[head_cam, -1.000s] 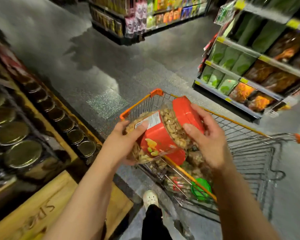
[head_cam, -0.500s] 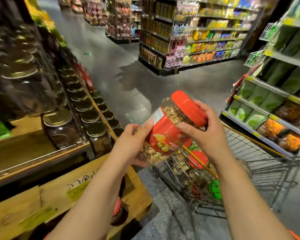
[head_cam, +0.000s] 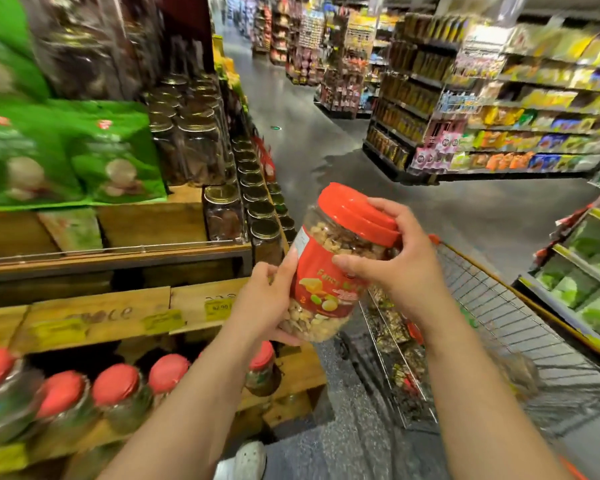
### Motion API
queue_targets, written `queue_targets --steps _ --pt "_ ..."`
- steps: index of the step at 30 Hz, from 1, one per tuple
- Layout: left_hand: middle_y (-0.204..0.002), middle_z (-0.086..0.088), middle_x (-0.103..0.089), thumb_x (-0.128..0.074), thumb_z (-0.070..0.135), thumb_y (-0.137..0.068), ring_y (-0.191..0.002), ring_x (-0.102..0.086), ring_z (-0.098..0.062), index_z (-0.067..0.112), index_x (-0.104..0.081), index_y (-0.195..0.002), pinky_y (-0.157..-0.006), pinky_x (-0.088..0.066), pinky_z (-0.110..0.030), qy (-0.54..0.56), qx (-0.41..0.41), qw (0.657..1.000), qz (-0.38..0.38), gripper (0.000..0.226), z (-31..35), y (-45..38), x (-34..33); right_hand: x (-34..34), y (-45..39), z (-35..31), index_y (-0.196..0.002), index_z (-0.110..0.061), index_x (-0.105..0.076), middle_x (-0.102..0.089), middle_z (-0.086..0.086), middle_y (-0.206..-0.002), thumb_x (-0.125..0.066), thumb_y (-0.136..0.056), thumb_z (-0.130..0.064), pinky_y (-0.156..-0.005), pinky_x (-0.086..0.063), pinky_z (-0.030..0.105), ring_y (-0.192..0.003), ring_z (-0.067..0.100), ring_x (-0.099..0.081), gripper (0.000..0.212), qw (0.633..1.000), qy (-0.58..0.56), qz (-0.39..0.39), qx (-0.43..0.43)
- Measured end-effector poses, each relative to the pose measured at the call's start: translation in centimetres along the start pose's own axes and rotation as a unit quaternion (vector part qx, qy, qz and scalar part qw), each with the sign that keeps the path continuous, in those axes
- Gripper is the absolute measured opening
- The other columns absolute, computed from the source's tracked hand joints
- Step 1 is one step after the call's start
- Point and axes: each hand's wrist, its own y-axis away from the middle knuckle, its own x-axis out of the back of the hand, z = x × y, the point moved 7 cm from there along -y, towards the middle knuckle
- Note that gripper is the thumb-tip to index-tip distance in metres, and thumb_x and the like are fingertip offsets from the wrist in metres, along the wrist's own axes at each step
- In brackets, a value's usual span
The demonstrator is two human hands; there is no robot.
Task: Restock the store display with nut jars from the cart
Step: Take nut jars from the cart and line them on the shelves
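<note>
Standing at left, the wooden display carries gold-lidded jars up top and red-lidded jars on its near low tier. Wire cart sits right. You hold the mixed-nut jar tilted between them: left hand cups its base, right hand grips the shoulder under the red lid.

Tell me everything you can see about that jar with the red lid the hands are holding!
The jar is clear plastic, full of pale mixed nuts, with a wide red lid screwed on and a red label showing pictures of nuts. It is held in the air, tilted with its lid leaning up and to the right, between the wooden display and the cart. The left hand cups its lower side, and the right hand grips near the lid.
</note>
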Motion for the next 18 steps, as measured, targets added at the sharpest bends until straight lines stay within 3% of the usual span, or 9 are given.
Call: queue_targets --steps 2,4,6,10,14,18 --pt "-0.1 0.003 -0.06 -0.041 0.077 -0.089 -0.084 -0.063 -0.016 0.021 -0.051 -0.104 -0.071 -0.061 -0.046 -0.045 -0.024 0.998 0.047 0.06 -0.6 1.6 2.0 -1.2 1.2 -0.9 -0.127 -0.052 -0.055 -0.054 -0.005 -0.138 -0.094 -0.044 -0.055 -0.1 -0.055 0.038 -0.12 0.008 -0.059 0.092 1.0 -0.014 -0.017 0.008" --pt "-0.099 0.001 -0.064 -0.041 0.077 -0.09 -0.083 -0.062 -0.01 0.021 -0.051 -0.096 -0.066 -0.055 -0.033 -0.098 -0.047 0.99 0.093 0.057 -0.7 3.4 4.6 -2.7 2.2 -2.2 -0.126 -0.049 -0.057 -0.057 -0.007 -0.135 -0.094 -0.043 -0.054 -0.096 -0.056 0.032 -0.117 0.005 -0.06 0.091 0.999 -0.038 -0.03 0.017" --pt "-0.097 0.001 -0.069 -0.044 0.074 -0.092 -0.083 -0.067 -0.012 0.021 -0.056 -0.1 -0.061 -0.054 -0.029 -0.092 -0.058 0.988 0.106 0.055 -1.1 5.1 6.9 -4.3 3.1 -3.5 -0.126 -0.048 -0.057 -0.057 -0.007 -0.135 -0.093 -0.043 -0.053 -0.094 -0.056 0.03 -0.117 0.006 -0.06 0.091 0.997 -0.058 -0.047 0.026" --pt "-0.112 0.004 -0.074 -0.05 0.069 -0.09 -0.095 -0.071 -0.008 0.032 -0.066 -0.116 -0.076 -0.057 -0.027 -0.036 -0.136 0.986 0.095 0.048 -1.8 8.0 10.9 -8.2 4.3 -6.7 -0.129 -0.046 -0.057 -0.057 -0.006 -0.137 -0.096 -0.047 -0.046 -0.094 -0.056 0.03 -0.119 0.007 -0.06 0.091 0.991 -0.076 -0.093 0.059" --pt "-0.123 0.008 -0.072 -0.058 0.063 -0.088 -0.111 -0.069 -0.007 0.038 -0.06 -0.138 -0.09 -0.057 -0.03 0.047 -0.21 0.973 0.085 0.055 -2.3 11.2 15.5 -12.6 6.0 -9.8 -0.13 -0.043 -0.058 -0.058 -0.005 -0.135 -0.1 -0.049 -0.043 -0.094 -0.056 0.031 -0.118 0.005 -0.061 0.092 0.985 -0.098 -0.122 0.078" --pt "-0.118 0.018 -0.07 -0.064 0.041 -0.09 -0.106 -0.067 0.006 0.037 -0.061 -0.134 -0.079 -0.056 -0.016 0.07 -0.249 0.959 0.117 0.044 -3.3 14.3 21.9 -18.1 8.1 -12.8 -0.132 -0.043 -0.056 -0.057 -0.005 -0.137 -0.1 -0.05 -0.044 -0.097 -0.057 0.038 -0.12 0.007 -0.06 0.093 0.98 -0.102 -0.15 0.088"
